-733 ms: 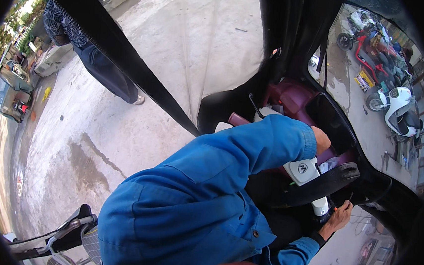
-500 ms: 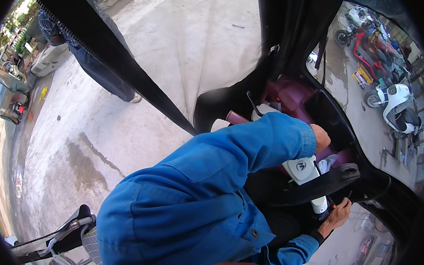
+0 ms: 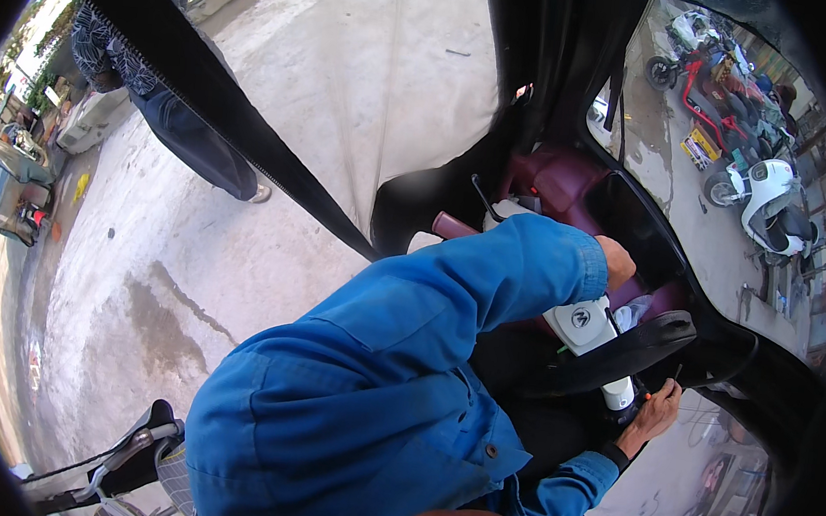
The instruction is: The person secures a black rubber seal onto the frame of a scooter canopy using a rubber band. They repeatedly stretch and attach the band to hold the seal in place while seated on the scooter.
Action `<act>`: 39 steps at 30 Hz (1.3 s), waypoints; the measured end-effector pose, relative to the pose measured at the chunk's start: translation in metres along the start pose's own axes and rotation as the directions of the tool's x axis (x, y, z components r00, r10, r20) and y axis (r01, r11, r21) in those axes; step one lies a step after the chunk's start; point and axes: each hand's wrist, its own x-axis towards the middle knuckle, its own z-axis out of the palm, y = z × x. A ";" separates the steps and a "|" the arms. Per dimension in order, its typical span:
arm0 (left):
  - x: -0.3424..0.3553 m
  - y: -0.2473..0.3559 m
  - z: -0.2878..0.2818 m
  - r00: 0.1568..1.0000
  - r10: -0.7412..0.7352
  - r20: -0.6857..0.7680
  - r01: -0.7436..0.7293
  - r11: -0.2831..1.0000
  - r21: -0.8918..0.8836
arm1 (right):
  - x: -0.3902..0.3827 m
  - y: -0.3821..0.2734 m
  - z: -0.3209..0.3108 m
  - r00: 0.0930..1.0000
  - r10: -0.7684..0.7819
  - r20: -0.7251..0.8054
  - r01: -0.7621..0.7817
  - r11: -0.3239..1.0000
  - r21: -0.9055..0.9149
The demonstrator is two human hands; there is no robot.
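Note:
My left arm, in a blue sleeve, stretches across to the dark red front panel (image 3: 563,178) of a covered vehicle with handlebars. Its hand (image 3: 615,263) is curled in front of that panel above the white handlebar cover (image 3: 580,320); its fingertips and whatever they hold are hidden. At lower right, my right hand (image 3: 651,415), with a dark band at the wrist, is closed around the right handlebar grip, mostly covered by the hand. A thin black brake lever (image 3: 679,372) shows beside its fingers. A black oblong piece (image 3: 638,351) crosses over part of the white cover.
A dark red left grip (image 3: 454,226) and a black lever (image 3: 484,198) stick out beyond my arm. A zipper-edged black strip (image 3: 201,110) crosses the left side. Behind it stands a person (image 3: 185,133). Parked scooters (image 3: 771,209) stand outside at right.
The whole view has shifted very slightly. Both hands keep about the same places on the vehicle, and nothing visible is taken up or let go.

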 end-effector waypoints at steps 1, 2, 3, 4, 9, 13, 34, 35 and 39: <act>0.001 -0.001 0.002 1.000 -0.005 -0.002 0.005 1.000 0.003 | -0.001 -0.002 -0.002 1.000 -0.026 -0.015 0.026 0.999 -0.034; 0.002 -0.002 0.003 1.000 -0.007 -0.015 0.007 1.000 -0.010 | -0.003 -0.006 -0.003 1.000 -0.018 -0.014 0.018 0.999 -0.031; 0.003 -0.003 0.005 1.000 -0.019 -0.022 0.019 0.999 -0.025 | -0.004 -0.010 -0.006 0.999 0.026 0.020 -0.026 1.000 0.004; 0.004 -0.004 0.008 0.999 -0.034 -0.032 0.033 0.999 -0.039 | -0.007 -0.013 -0.008 1.000 0.001 0.009 -0.001 1.000 0.001; 0.007 -0.005 0.019 0.996 -0.040 -0.074 0.041 0.999 0.012 | -0.012 -0.023 -0.015 1.000 0.005 0.016 -0.006 0.997 0.081; 0.002 0.000 0.015 0.996 -0.049 -0.071 0.049 0.999 0.007 | -0.008 -0.015 -0.011 0.999 -0.035 -0.018 0.036 0.998 0.042; -0.005 0.005 0.007 1.000 -0.030 -0.004 0.030 0.999 0.023 | -0.009 -0.007 -0.007 0.990 -0.105 -0.092 0.103 0.994 -0.027; -0.004 0.004 0.007 1.000 -0.026 -0.003 0.026 0.999 0.026 | -0.009 -0.007 -0.007 0.991 -0.099 -0.092 0.097 0.995 -0.025; -0.003 0.005 0.006 1.000 -0.023 -0.004 0.023 0.999 0.025 | -0.007 -0.004 -0.005 0.988 -0.117 -0.102 0.116 0.993 -0.020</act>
